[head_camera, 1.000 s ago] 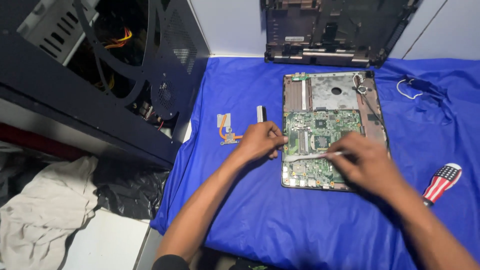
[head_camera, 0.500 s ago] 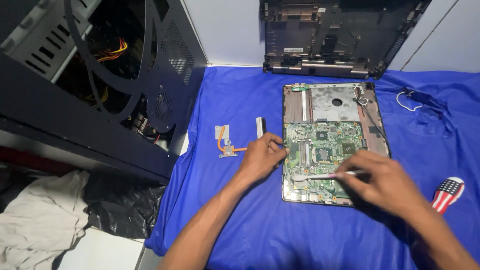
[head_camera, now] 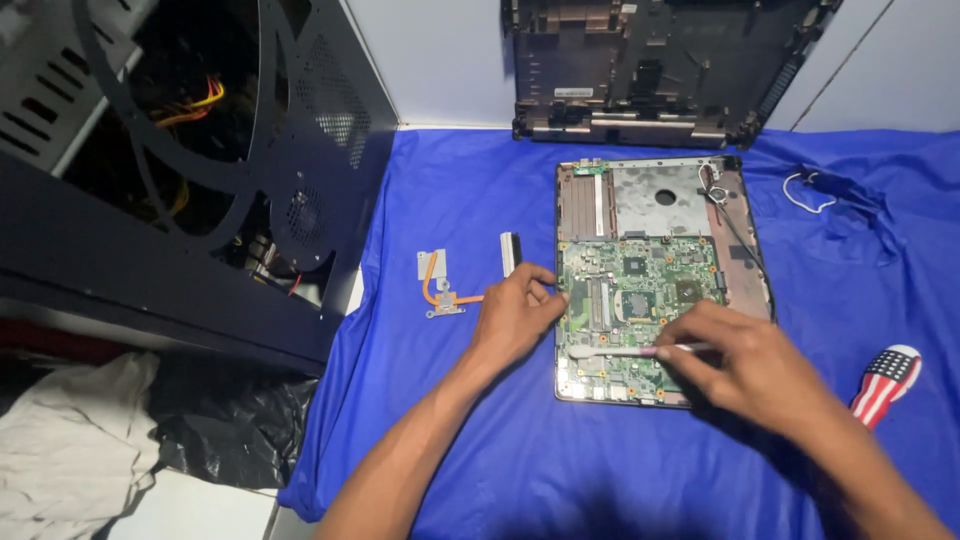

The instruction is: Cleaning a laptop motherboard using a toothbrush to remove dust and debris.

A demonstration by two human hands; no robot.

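An open laptop base (head_camera: 745, 290) on the blue cloth (head_camera: 450, 200) held a green circuit board (head_camera: 640, 300). The right hand (head_camera: 745, 365) pinched a pale brush (head_camera: 625, 351), lying crosswise, head pointing left. The left hand (head_camera: 515, 315), fingers curled, pressed the base's left edge.

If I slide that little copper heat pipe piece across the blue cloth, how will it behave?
The copper heat pipe piece looks like thin bent tube joining flat metal plates, so probably stiff and light. It lies flat, so it should not roll. The blue cloth is loose fabric and would likely bunch ahead of it. The thin tube may bend if forced.
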